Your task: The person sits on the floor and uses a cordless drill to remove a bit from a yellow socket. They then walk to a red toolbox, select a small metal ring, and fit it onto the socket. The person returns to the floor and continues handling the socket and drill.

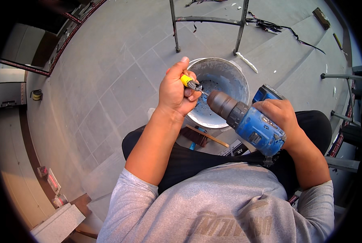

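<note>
In the head view, the right hand point(277, 113) is clamping its grip around the handle of a blue cordless drill point(258, 127), which is tipping onto its side, with a battery pack point(270, 92) showing beyond the knuckles. The left hand point(172, 91) is wrapping its grip around a small yellow-and-metal piece point(186, 81), the thumb pointing away from the body. A thin bit point(205, 93) is reaching from the brown chuck point(220, 104) toward the piece's metal end; whether they are touching, I cannot tell. Both tools are hanging above the near part of a bucket point(233, 75), while a brush point(198, 135) is lying on its near side. The drill is looking heavy and rigid, its weight probably pulling toward motor and battery, so the handle is offering the surest hold; the chuck, being a turning part, is calling for clear fingers. The piece is seeming light and hard, its metal perhaps slippery, so the yellow section is giving better purchase. The bit is looking the most fragile under sideways load.
</note>
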Motion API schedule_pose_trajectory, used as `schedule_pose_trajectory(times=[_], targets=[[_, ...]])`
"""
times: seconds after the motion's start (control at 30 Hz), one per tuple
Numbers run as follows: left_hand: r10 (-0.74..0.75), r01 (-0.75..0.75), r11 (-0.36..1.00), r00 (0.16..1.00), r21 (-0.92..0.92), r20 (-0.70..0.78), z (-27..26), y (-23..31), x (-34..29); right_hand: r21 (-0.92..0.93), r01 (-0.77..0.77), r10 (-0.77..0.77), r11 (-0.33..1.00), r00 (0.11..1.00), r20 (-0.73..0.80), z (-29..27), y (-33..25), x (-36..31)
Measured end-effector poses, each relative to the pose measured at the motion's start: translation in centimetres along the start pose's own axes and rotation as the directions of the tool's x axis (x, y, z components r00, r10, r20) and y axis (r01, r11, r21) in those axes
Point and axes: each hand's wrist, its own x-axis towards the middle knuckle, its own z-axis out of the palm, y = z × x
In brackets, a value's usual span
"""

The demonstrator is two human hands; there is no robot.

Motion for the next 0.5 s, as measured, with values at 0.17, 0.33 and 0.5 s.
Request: schedule_pose_trajectory(times=[0.17, 0.33, 0.5], targets=[[0.032, -0.032, 0.999, 0.999, -0.002, -0.033, -0.3, -0.4, 0.3, 0.013, 0.004, -0.004, 1.000, 1.000, 0.007, 0.7, -0.5, -0.2], [0.062, -0.062, 0.998, 0.998, -0.016, 0.013, -0.5, -0.8, 0.5, 0.027, 0.003, -0.004, 1.000, 0.999, 0.036, 1.1, -0.3, -0.6], [0.065, -0.063, 0.997, 0.996, -0.034, 0.062, -0.2, -1.2, 0.6, 0.020, 0.024, -0.024, 1.000, 1.000, 0.005, 1.5, -0.3, -0.6]])
